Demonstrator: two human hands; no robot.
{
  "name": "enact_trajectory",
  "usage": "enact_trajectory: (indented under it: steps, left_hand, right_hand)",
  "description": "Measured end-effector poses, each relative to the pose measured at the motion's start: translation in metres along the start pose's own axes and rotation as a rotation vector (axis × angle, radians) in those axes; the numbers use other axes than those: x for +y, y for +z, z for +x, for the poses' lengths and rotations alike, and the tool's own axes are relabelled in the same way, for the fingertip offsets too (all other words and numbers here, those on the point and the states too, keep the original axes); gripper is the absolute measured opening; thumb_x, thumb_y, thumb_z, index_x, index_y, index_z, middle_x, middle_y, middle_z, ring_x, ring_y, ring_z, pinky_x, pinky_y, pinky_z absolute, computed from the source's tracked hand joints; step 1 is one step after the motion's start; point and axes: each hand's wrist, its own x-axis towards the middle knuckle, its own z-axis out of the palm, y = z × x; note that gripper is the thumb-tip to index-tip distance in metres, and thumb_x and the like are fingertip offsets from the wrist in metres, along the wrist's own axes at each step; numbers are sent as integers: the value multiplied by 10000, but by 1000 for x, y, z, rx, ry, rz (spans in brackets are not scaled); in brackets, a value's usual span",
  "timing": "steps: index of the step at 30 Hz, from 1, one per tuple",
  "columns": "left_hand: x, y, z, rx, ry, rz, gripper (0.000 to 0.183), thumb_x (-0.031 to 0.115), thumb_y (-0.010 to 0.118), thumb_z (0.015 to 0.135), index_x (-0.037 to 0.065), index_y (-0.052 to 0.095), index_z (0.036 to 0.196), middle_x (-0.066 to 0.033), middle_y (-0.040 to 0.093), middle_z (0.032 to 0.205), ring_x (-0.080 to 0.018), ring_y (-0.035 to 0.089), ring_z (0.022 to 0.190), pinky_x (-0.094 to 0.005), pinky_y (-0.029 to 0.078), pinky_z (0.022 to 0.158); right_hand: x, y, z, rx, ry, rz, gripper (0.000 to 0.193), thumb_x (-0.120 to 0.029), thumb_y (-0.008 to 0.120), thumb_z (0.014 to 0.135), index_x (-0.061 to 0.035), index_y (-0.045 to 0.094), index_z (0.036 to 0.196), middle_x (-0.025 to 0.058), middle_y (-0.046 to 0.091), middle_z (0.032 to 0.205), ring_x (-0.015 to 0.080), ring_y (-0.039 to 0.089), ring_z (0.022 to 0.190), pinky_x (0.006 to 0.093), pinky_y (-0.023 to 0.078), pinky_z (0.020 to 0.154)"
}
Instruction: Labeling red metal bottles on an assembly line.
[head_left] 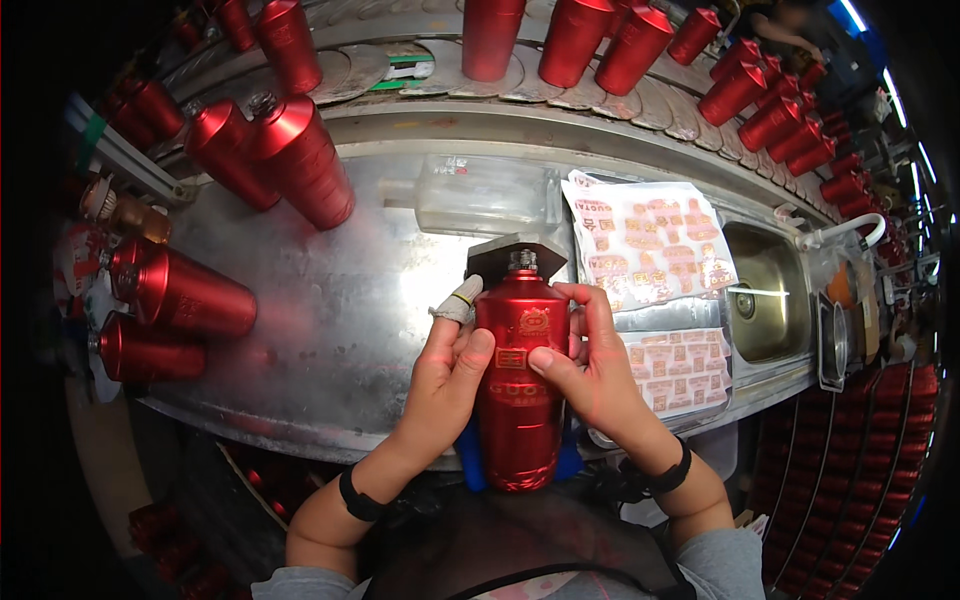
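Two hands flank one red bottle [520, 410] at the near edge of the metal desk [320, 330]; neither clearly nearer. Long axis runs away from the wearer, neck outward, toward a dark angular block [484, 262]. Left hand [445, 380]: fingers closed against its left side, thumb beside a small rectangular label [511, 359]. Right hand [606, 380]: fingers clamped on the right side, thumb on the front face.
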Motion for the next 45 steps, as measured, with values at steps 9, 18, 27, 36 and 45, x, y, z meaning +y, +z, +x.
enact_trajectory:
  steps: [9,18,27,36,45]
  left_hand:
    - [2,4,-4,-60,-90,53,775,164,606,974,18,98,1540,-174,504,1360,-177,530,1205,-324,435,1015]
    - [3,5,-4,-61,-79,97,766,170,594,982,14,96,1543,-165,530,1318,-178,558,1155,-320,459,983]
    - [9,12,-3,-60,-66,166,744,166,577,991,14,104,1543,-163,527,1326,-179,555,1162,-322,457,987]
    - [25,33,-3,-12,-23,417,839,150,668,897,0,147,1537,-186,484,1364,-199,542,1200,-337,461,1003]
    - [24,35,-2,42,-69,376,843,134,688,879,-1,170,1530,-180,495,1347,-208,566,1167,-342,478,983]
  right_hand:
    - [6,-3,-3,-57,73,311,646,-123,718,863,-110,382,1415,-35,379,837,18,389,715,164,379,636]
    - [2,-16,-2,-128,164,510,621,-139,689,895,-114,378,1432,-46,396,842,8,389,715,165,367,634]
    - [19,-9,-2,-93,1,465,669,-166,732,879,-100,367,1436,-54,401,819,6,386,705,159,352,646]
    - [21,-18,-1,-191,93,634,547,-274,587,967,-92,360,1430,-20,471,772,50,420,500,188,330,456]
    - [19,-13,-5,-159,45,583,716,-266,720,872,-126,334,1458,-52,453,790,8,428,601,163,330,477]
